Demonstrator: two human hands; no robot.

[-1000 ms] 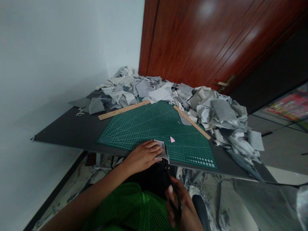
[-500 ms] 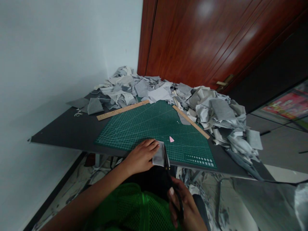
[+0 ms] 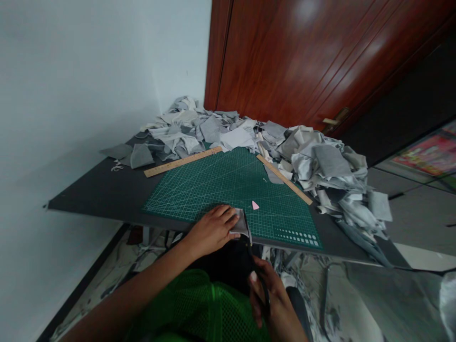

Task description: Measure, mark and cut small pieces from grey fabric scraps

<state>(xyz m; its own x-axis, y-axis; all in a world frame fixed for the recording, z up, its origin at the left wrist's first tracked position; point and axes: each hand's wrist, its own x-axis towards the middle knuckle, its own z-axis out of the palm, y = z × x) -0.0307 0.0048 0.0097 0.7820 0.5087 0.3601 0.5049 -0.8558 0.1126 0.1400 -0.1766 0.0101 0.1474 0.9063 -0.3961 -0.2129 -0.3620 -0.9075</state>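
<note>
A small grey fabric piece (image 3: 241, 223) lies at the near edge of the green cutting mat (image 3: 199, 185), jutting slightly over the table edge. My left hand (image 3: 216, 229) presses on its left part, fingers on top and thumb along the near side. My right hand (image 3: 272, 292), below the table edge, grips black scissors (image 3: 250, 254) by the handles. Their blades point away from me and meet the fabric's right side, where a narrow strip hangs at the edge. The blade tips are hard to make out. A pink triangular chip (image 3: 255, 205) rests on the mat just beyond.
Two wooden rulers (image 3: 183, 162) (image 3: 285, 180) lie slanted on the mat's left and right. Heaps of grey and white fabric scraps (image 3: 320, 156) line the back and right of the dark table (image 3: 96, 190). A wooden door (image 3: 278, 61) stands behind; scraps litter the floor.
The scissors have slid a little toward me along the fabric's right side. My left thumb now shows on the fabric's near edge, which looks slightly bent up.
</note>
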